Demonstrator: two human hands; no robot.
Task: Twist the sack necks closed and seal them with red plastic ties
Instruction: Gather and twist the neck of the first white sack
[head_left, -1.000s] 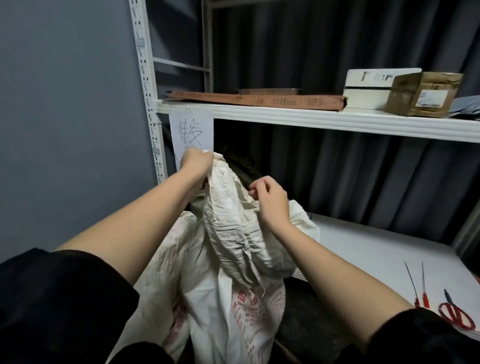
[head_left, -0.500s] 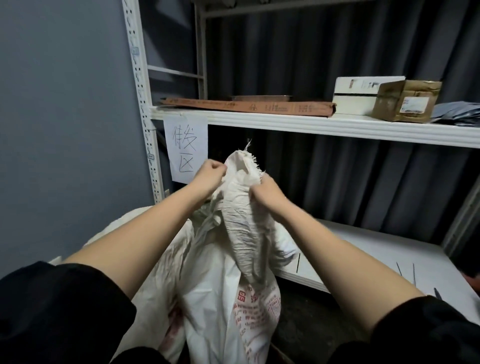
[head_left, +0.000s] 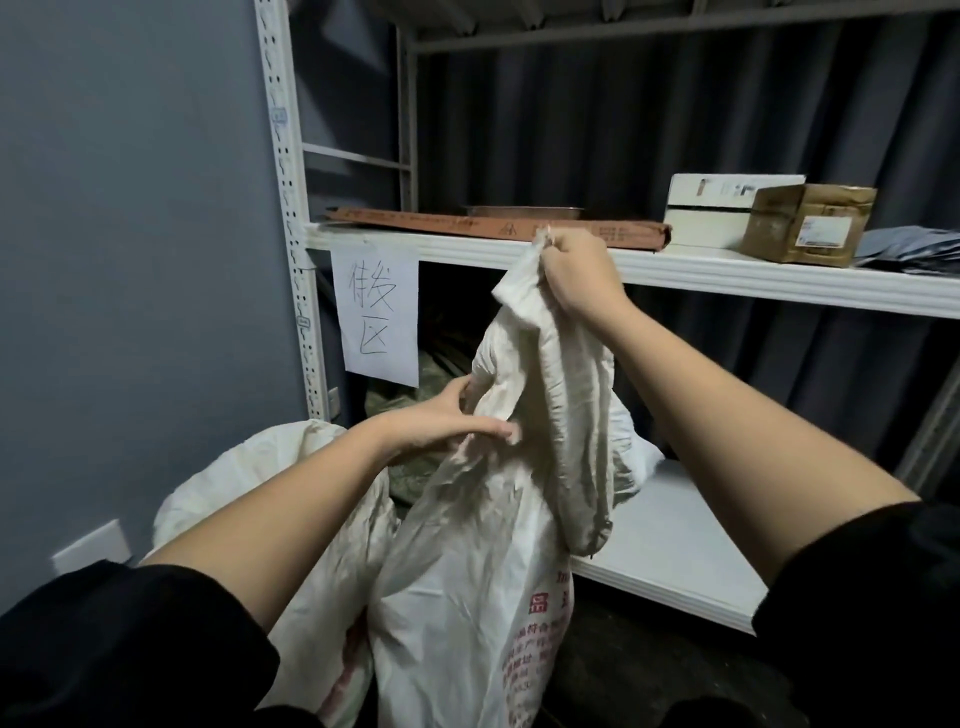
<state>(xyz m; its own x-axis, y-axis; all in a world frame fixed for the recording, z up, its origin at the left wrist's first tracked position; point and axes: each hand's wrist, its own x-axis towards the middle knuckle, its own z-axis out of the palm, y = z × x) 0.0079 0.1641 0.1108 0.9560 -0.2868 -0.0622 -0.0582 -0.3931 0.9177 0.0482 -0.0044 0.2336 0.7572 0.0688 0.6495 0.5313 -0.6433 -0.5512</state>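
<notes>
**Sack neck held high at the shelving unit**

At the far left a grey wall (head_left: 130, 260) carries a white socket plate (head_left: 91, 545) low down. Beside it rises the perforated white upright (head_left: 288, 208) of the shelving unit, with a handwritten paper sign (head_left: 376, 317) hanging from the left end of the upper shelf (head_left: 727, 273).

Below the sign, a second white sack (head_left: 249, 483) bulges behind the left forearm. The left hand (head_left: 436, 421) reaches in from the lower left, fingers nearly straight and lying together, thumb apart from them, touching the crumpled cloth partway down the neck without curling round it.

The white woven sack (head_left: 467, 597), printed with red characters, stands in front of the lower shelf (head_left: 675, 545), at its front left corner. Its loose top is drawn upward; the right hand (head_left: 576, 275) grips the very end of it in a closed fist, level with the front edge of the upper shelf.

On that shelf lie a long flat brown carton (head_left: 493, 226), then a white box (head_left: 711, 213) and a taped brown cardboard box (head_left: 810, 223) touching it toward the right end.
</notes>
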